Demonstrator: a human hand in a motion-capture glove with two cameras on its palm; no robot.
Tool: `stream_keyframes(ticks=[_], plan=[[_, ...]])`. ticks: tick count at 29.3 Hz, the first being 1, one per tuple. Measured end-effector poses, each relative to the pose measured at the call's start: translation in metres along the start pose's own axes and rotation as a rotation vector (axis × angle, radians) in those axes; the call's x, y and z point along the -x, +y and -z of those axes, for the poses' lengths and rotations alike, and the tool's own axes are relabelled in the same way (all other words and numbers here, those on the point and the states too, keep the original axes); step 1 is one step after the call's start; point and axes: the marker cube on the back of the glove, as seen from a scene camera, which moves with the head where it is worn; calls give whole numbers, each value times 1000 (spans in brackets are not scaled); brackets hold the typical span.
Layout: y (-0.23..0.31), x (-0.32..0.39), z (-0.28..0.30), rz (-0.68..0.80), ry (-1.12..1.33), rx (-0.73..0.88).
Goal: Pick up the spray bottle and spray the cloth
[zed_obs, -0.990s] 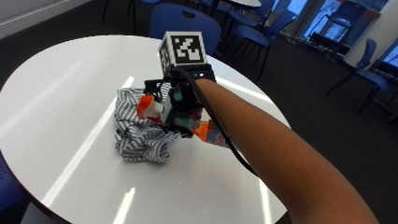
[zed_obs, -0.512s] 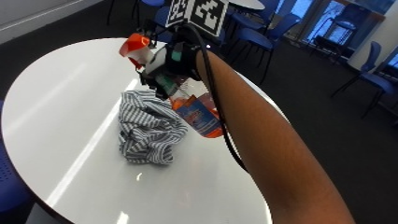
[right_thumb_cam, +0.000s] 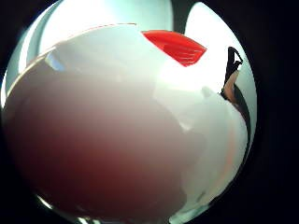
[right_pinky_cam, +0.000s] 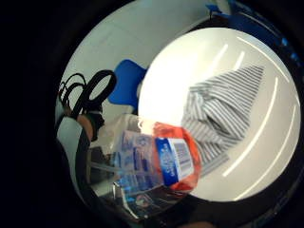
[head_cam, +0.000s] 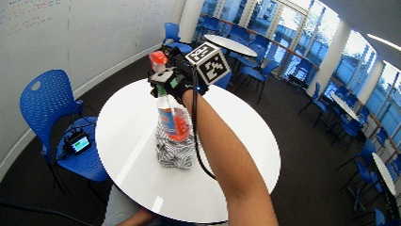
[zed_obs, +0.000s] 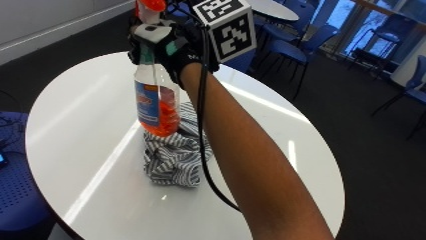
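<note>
Fingers of the gloved right hand (zed_obs: 174, 46) are curled around the neck of the spray bottle (zed_obs: 156, 97), just under its white and red top. The hand holds the bottle up in the upper left of the outside view. The bottle hangs upright in the air, with orange liquid in its lower part and a blue label on its side. Its bottom is over the cloth (zed_obs: 176, 152) and looks apart from it.

The cloth is striped grey and white. It lies in a crumpled heap on the round white desk (zed_obs: 86, 115), near the middle of the frame. In the little finger side palm view, the bottle (right_pinky_cam: 154, 164) is close to the palm, and the cloth (right_pinky_cam: 223, 107) lies on the desk (right_pinky_cam: 266, 161) beyond it. Blue chairs (head_cam: 53, 117) stand around the desk.
</note>
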Motion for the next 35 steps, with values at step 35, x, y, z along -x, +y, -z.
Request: stream_keyframes(ticks=[35], plan=[[-7,3,-114,173,-103,-279]])
